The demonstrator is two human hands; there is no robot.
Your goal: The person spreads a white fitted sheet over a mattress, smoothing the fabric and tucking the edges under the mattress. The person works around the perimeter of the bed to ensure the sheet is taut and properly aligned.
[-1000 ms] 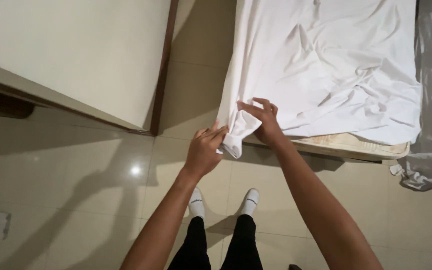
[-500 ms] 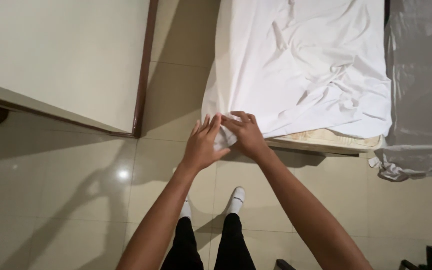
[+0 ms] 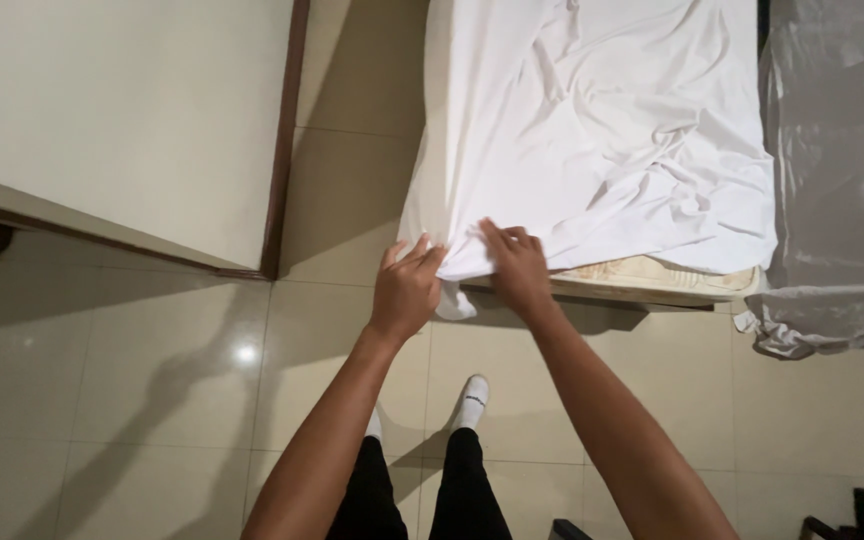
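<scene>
**Both hands on the sheet corner at the foot of the bed**

Left hand (image 3: 407, 290) sits at lower centre of the frame, fingers curled and pinching the bunched corner of the white sheet (image 3: 592, 130). Right hand (image 3: 517, 265) is just beside it, fingers spread and pressed flat on the same bunch of cloth, right at the mattress (image 3: 642, 272) edge. The two hands nearly touch. A small tail of sheet hangs below the left hand, off the bed.

The sheet covers most of the bed, upper centre to right of frame, heavily wrinkled, with creases fanning out from the gripped corner. Along the near edge, right of the hands, a strip of bare yellowish mattress shows: the sheet stops short there.

To do this step well, my judgement: keep the pinch tight on the corner itself, not on loose folds, and pull it toward the mattress corner so the creases run out. The flat right hand should hold the cloth down while the left takes up slack. Both hands crowding one spot risks a lump. The uncovered strip suggests the near hem needs drawing down evenly.

Also there: grey plastic sheeting (image 3: 842, 170) at right of frame, cream wall panel (image 3: 112, 110) upper left, glossy tiled floor (image 3: 152, 400), white socks (image 3: 470, 400) at bottom centre.
</scene>
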